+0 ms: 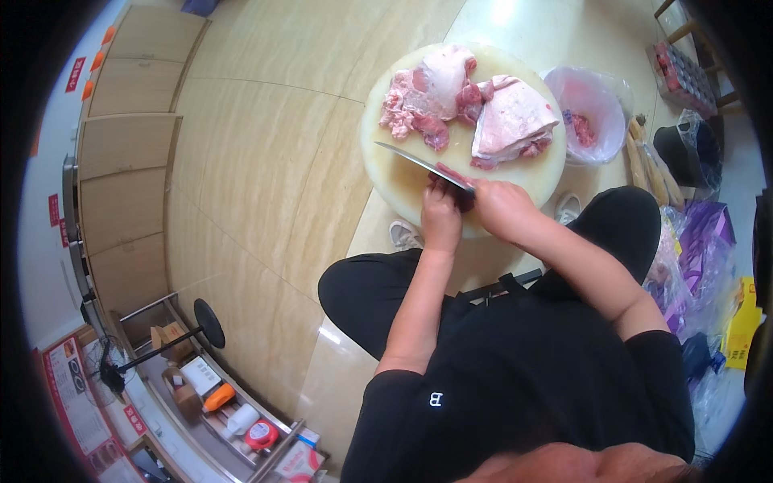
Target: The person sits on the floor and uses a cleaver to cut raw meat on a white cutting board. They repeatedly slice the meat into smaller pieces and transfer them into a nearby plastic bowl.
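My right hand grips the handle of a knife, its blade pointing up and to the left over a round white chopping board. Under and beside the blade lies a strip of red raw meat. My left hand holds this meat against the board close to the blade, the fingers partly hidden by the knife. Farther back on the board rest a large piece of raw meat with skin and fat and, right of it, a thick skin-on slab.
A container lined with a clear plastic bag stands right of the board, with small meat pieces inside. Beyond are a black bin and plastic bags. Cabinets, a pedestal fan and a shelf of bottles are at left.
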The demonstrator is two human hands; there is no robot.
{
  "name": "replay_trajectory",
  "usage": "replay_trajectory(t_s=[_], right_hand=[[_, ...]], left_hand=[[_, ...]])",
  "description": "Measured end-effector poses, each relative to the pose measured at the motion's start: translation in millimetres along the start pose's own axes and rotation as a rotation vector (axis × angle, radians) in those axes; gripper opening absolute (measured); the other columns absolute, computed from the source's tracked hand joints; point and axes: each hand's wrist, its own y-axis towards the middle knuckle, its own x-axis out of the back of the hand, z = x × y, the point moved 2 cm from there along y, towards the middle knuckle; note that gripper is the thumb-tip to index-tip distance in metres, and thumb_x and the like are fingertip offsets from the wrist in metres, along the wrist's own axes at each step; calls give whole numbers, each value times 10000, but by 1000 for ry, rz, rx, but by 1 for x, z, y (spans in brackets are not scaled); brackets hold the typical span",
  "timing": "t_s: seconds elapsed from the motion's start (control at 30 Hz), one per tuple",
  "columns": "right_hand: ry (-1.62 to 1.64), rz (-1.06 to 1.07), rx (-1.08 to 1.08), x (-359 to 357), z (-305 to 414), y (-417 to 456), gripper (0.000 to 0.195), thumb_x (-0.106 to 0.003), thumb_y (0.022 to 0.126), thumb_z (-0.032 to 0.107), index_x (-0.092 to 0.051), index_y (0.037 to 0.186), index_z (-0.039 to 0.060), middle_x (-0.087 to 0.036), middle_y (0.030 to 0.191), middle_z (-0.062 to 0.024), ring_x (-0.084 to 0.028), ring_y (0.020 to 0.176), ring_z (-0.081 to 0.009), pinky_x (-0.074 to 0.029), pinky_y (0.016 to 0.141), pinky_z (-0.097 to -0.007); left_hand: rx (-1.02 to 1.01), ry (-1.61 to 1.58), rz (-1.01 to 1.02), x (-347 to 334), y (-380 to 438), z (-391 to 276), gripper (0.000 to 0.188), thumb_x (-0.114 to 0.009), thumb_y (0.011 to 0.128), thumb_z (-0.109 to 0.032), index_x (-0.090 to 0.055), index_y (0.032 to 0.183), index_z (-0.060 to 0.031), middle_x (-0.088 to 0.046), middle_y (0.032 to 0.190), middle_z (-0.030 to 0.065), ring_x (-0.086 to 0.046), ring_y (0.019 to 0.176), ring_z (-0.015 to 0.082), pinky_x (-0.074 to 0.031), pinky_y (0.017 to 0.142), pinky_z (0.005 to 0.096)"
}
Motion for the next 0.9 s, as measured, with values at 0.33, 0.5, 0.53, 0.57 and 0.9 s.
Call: replay_trajectory(t_s=[0.33,0.5,0.53,0.57,0.9], right_hand=[[-89,8,-98,6,-22,-55,127,-506,803,103,-556,821,-11,-625,745,-225,-619,697,-389,-491,648,-481],[-91,-57,-80,19,-27,-70,148,-523,816,147,-548,809,2,-612,691,-221,-606,651,-395,-481,621,-491],[-93,-76,-70,21,-26,-71,151,-526,817,153,-547,806,3,-609,682,-220,-606,647,-395,-480,617,-490],[-94,-95,-61,23,-25,-72,154,-529,818,158,-546,804,5,-607,673,-219,-605,642,-395,-480,612,-490],[-95,-3,-52,13,-16,-71,138,-511,816,120,-535,796,-15,-608,692,-236,-608,673,-401,-480,636,-488]], left_hand=[[83,-36,-53,8,0,0,248,-609,722,-13,-669,962,-37,-618,1067,145,-552,944,343,-466,832,387],[90,-168,-178,7,-4,5,240,-610,746,-22,-664,979,-48,-596,1110,135,-544,986,330,-444,881,390],[68,-150,-200,9,-5,2,222,-613,753,-24,-663,969,-36,-604,1083,136,-546,990,328,-449,872,385],[46,-132,-222,10,-3,0,205,-616,759,-26,-663,959,-25,-613,1056,137,-548,994,326,-454,863,379],[5,-11,-107,1,-11,4,260,-604,700,-3,-651,953,-41,-626,1042,119,-548,969,328,-474,841,391]])
